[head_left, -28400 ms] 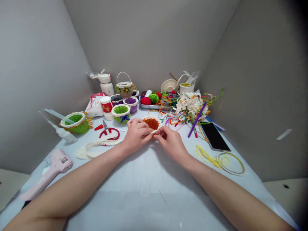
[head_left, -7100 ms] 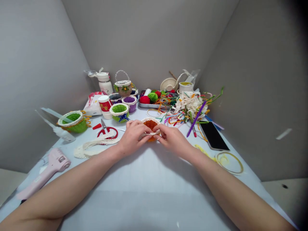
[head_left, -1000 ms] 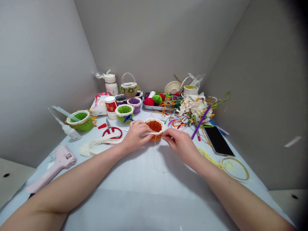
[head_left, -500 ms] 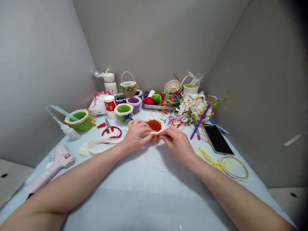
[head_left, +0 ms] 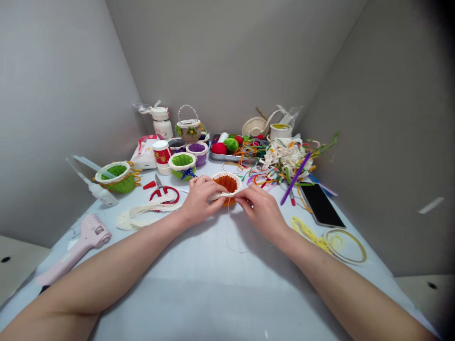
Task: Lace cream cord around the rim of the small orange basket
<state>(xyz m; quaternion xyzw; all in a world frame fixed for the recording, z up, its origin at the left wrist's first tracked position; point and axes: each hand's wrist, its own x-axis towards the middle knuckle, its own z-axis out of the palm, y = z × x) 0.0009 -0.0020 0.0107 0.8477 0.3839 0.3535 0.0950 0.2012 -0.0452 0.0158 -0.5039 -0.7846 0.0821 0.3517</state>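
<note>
The orange basket [head_left: 226,183] is held between both hands; its lace trim [head_left: 217,195] is pinched by the left hand [head_left: 201,199] and right hand [head_left: 259,208], fingers closed.

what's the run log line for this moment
left hand: holds orange basket | right hand: pinches lace trim at its rim | nearby: red scissors, phone

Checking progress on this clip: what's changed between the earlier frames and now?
A lace strip now runs across the near side of the orange basket, pinched between left hand and right hand; earlier both pinched at its rim. A thin thread now trails toward the person. Scissors, phone, glue gun unmoved.
</note>
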